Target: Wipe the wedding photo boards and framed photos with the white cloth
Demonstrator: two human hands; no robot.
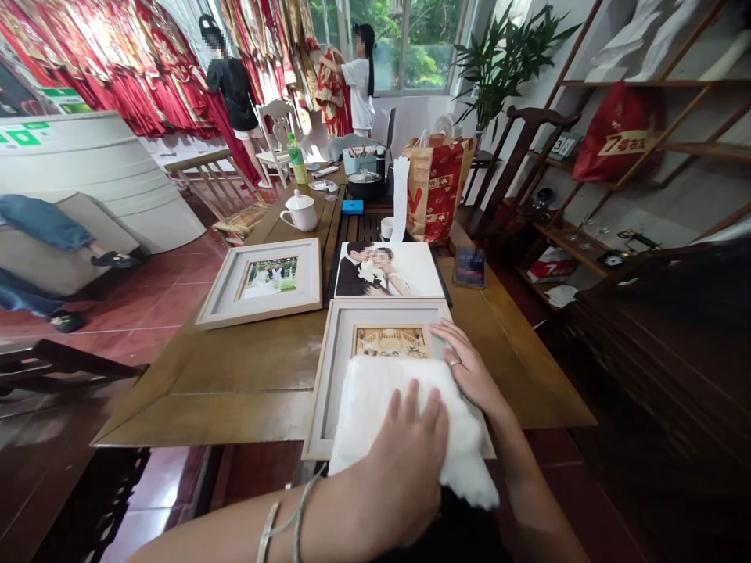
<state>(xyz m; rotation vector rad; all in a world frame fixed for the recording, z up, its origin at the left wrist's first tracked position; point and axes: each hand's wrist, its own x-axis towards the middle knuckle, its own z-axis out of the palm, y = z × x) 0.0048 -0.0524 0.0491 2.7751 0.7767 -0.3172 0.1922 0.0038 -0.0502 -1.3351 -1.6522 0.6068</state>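
A light wooden picture frame (321, 383) with a pale mat lies in front of me, its near end past the table's edge. My left hand (411, 438) holds a white cloth (375, 391) against the frame, fingers bent over the cloth and thumb hidden. The cloth covers the lower part of the picture (390, 341). On the frame's right side rests my right hand (466, 363), fingers stretched out over the mat, a ring on one finger. Behind lies a wedding photo panel (390, 270). A second framed photo (264, 281) lies to the left.
On the wooden table (235, 367) stand a lidded white mug (300, 211), a green bottle (296, 160), a black pot (364, 186) and a paper bag (437, 191). A small dark display (470, 267) stands at right. Two people stand by hanging red garments; another person's legs show at left.
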